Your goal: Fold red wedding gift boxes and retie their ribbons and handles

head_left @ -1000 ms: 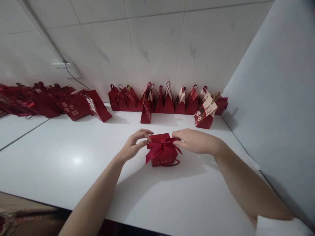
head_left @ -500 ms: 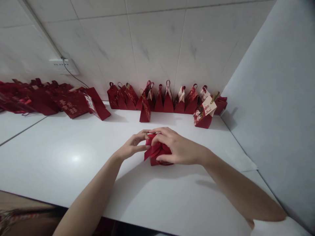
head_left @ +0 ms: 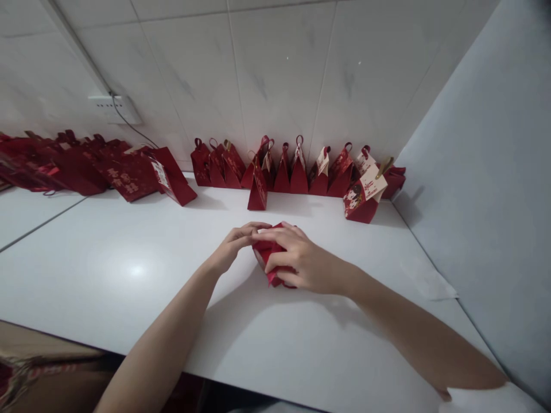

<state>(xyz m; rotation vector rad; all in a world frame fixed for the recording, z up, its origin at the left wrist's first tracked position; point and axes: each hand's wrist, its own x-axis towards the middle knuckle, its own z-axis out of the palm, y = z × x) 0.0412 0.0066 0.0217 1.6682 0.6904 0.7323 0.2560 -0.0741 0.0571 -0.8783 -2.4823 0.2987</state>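
Observation:
Between my hands a small red gift box [head_left: 266,248] with a ribbon stands tilted on the white table [head_left: 172,321]. My left hand [head_left: 235,245] grips its upper left edge, thumb and fingers bent against it. Over the box's top and right side curls my right hand [head_left: 303,259], its fingers closed on the red surface and the ribbon. The right hand covers much of the box, so the ribbon's knot is hidden. Just behind stands a finished-looking narrow red box [head_left: 257,192].
Along the tiled wall stands a row of red gift boxes [head_left: 299,175] with loop handles. One with a cream tag [head_left: 364,198] sits at the right. Larger red bags [head_left: 120,172] crowd the left, below a wall socket [head_left: 115,110]. A pale partition [head_left: 486,172] bounds the right side.
The box has been turned and tilted between my hands. The ribbon tail that stuck out at the left now lies lower, under my right fingers. The view has shifted slightly.

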